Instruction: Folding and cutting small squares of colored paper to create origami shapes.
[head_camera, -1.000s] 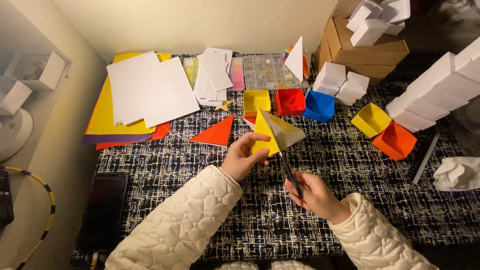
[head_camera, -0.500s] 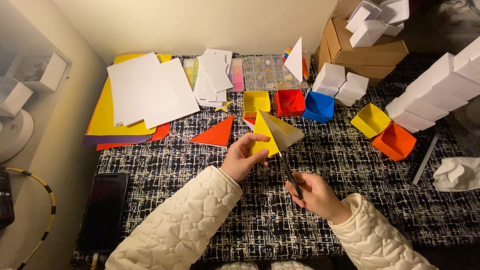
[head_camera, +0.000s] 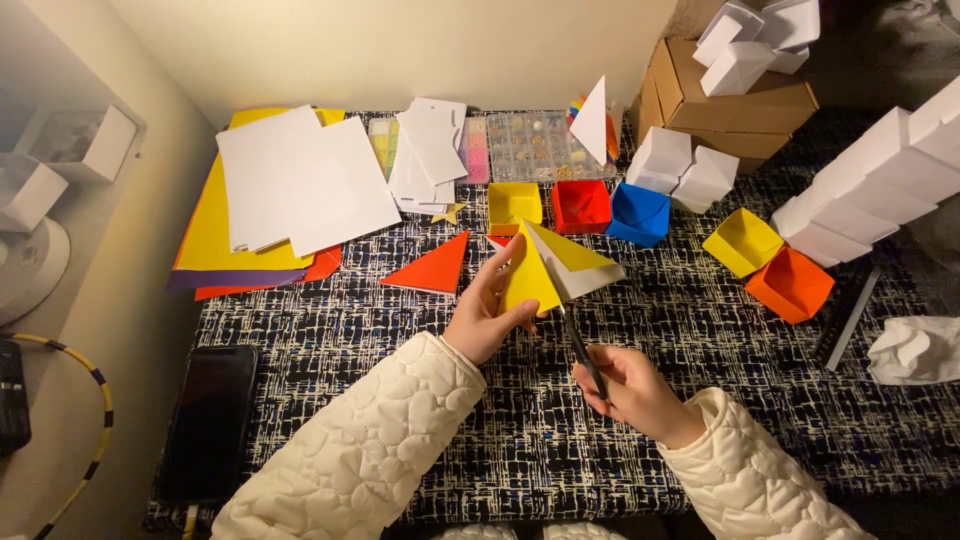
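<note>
Gripping folded yellow paper (head_camera: 540, 272), left hand (head_camera: 490, 315), right hand (head_camera: 630, 385) clutching scissors (head_camera: 580, 345) (black-and-white woven tablecloth (head_camera: 500, 420), cream wall (head_camera: 400, 50))

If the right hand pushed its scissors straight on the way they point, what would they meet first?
Most likely the folded yellow paper held by the left hand; the scissors in the right hand already point at its lower edge.

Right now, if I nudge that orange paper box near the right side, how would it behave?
The orange paper box is folded from thin sheet and open-topped, so it probably slides lightly rather than rolls. Its walls would likely dent if pinched. It touches the yellow box, so a push may shift both.
</note>
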